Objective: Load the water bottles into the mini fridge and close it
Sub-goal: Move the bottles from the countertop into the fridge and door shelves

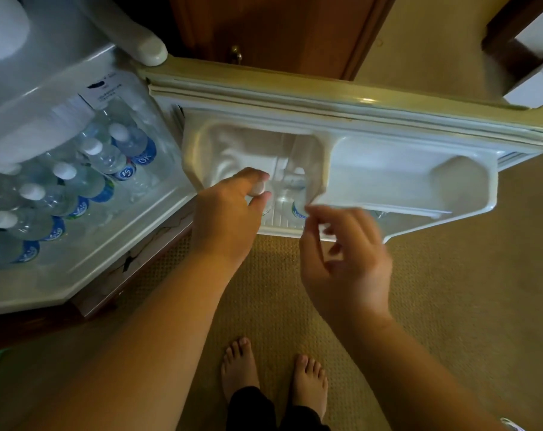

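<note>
While the fridge door [373,144] stands open, a bottle cap [259,187] is gripped by the left hand [229,213] at the door shelf [282,222]. The right hand [348,262], blurred, is held loosely open just beside. Bottles [77,188] lie stacked inside the fridge [114,244].

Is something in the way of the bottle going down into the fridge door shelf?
Nothing visible blocks it. The left hand grips the clear plastic water bottle by its white cap, already low in the white fridge door shelf, beside another clear bottle with a blue label. The right hand hovers nearby, blurred.
</note>
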Tool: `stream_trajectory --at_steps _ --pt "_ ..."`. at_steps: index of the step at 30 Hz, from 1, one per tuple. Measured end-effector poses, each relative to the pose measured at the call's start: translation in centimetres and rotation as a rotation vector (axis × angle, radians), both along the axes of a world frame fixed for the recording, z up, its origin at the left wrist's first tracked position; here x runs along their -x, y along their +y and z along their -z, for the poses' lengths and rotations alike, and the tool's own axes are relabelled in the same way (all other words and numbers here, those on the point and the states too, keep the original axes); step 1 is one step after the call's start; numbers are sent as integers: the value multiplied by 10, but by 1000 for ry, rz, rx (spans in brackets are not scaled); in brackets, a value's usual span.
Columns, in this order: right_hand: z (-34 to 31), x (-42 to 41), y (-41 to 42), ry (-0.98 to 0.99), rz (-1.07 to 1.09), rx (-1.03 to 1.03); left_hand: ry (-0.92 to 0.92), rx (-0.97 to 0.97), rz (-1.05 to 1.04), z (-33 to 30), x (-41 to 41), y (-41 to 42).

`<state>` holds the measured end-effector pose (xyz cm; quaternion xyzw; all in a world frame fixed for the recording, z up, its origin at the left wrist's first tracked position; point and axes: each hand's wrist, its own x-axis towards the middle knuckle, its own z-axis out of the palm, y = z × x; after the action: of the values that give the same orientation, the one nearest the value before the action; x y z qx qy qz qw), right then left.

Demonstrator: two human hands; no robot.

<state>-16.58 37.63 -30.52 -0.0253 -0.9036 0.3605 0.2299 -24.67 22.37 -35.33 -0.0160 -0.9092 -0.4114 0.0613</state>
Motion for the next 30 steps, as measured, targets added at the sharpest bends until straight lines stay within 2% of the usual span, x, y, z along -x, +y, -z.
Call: stream_trajectory --at_steps 2,4,6,9,11,15,21,25,30 --pt "-38 30 14 205 -52 -129 23 45 51 6 4 0" --pt "-68 70 32 222 -10 -239 58 103 96 12 7 1" --pt "-82 107 46 26 38 -382 17 104 127 20 10 0" --pt "-80 137 56 -399 24 -551 -107 153 131 32 10 -1" --pt "-72 140 57 -456 16 -605 -131 175 115 36 8 1" --pt "-63 136 57 -385 33 -612 -202 103 111 31 18 11" --pt "-65 128 55 -414 15 -621 -327 179 160 17 26 22" --pt "-68 122 52 -463 7 -592 -275 173 147 11 -8 12" --pt "-76 110 49 -528 -26 -587 -295 133 -8 -2 -72 -2"
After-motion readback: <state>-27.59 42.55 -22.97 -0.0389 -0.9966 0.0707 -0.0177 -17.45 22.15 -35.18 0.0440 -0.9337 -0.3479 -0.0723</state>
